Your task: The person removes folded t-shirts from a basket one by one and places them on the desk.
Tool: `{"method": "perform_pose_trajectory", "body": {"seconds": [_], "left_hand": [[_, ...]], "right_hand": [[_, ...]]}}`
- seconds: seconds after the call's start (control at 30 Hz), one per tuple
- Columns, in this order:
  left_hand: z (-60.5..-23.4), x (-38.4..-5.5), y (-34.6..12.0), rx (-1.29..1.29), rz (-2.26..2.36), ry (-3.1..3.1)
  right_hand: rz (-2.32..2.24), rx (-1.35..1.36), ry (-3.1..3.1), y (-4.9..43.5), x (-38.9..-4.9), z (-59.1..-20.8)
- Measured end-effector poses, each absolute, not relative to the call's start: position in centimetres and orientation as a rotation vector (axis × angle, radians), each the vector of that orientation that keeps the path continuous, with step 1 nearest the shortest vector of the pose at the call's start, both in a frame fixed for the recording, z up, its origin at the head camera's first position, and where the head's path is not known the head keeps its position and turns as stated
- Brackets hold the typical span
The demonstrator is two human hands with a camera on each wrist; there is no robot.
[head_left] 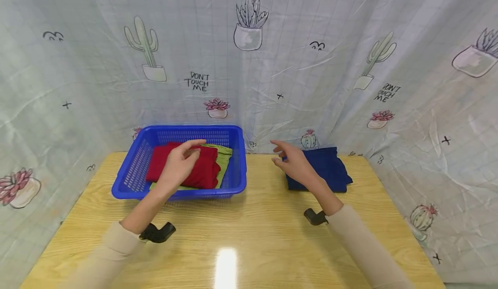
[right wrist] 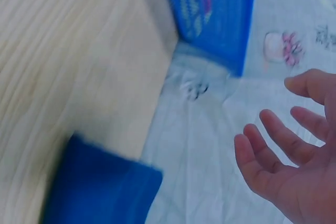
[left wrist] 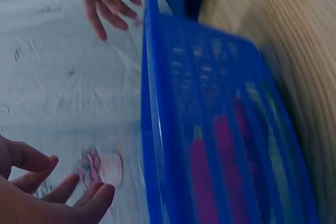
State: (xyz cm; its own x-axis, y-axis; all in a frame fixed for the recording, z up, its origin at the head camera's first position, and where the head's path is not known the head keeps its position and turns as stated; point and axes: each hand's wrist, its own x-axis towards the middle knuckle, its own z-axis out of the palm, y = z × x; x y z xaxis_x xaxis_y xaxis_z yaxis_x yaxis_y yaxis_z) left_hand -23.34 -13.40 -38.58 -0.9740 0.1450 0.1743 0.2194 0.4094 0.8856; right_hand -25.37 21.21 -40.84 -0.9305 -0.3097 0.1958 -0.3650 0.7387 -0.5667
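Observation:
A blue plastic basket stands at the back left of the table. Inside it a folded red cloth lies on top of a folded yellow-green cloth. My left hand hovers above the basket, fingers loosely bent, holding nothing. To the right, a folded navy-blue cloth lies flat on the table. My right hand is in the air over its left edge, fingers loose and apart. Nothing is in the right palm in the right wrist view.
The wooden table extends toward me, with a bright reflection near its front. A pale curtain printed with cactus drawings hangs behind the table and along both sides. Black wrist mounts sit under both forearms.

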Motion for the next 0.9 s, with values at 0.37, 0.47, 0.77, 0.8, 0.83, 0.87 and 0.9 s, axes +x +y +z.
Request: {"method": "perform_pose_trajectory", "body": {"seconds": [0.37,0.47,0.77,0.8,0.83,0.87,0.9], "left_hand": [[-37.5,-26.7,-22.5,-0.208,-1.384,-2.716],[-37.5,-27.3,-23.9,-0.193,-1.4,-2.769],[-36.3,-30.7,-25.5,-0.216,-1.755,-3.09],[-36.2,-30.9,-25.6,-0.187,-1.774,-3.094],[-36.1,-31.1,-25.7,-0.155,-1.786,-3.091],[-36.0,-31.3,-25.8,-0.127,-1.782,-3.089],[-35.8,-31.5,-25.9,-0.105,-1.771,-3.085]], "right_hand": [[1.215,0.651,-2.842,15.1,-26.8,-38.6],[1.262,0.666,-2.856,13.7,-27.1,-38.0],[1.54,0.675,-2.854,10.1,-29.4,-36.9],[1.598,0.679,-2.852,9.7,-29.8,-36.9],[1.64,0.678,-2.852,9.2,-30.2,-36.9],[1.673,0.667,-2.859,8.7,-30.6,-36.8],[1.701,0.654,-2.868,8.3,-31.1,-36.7]]}}
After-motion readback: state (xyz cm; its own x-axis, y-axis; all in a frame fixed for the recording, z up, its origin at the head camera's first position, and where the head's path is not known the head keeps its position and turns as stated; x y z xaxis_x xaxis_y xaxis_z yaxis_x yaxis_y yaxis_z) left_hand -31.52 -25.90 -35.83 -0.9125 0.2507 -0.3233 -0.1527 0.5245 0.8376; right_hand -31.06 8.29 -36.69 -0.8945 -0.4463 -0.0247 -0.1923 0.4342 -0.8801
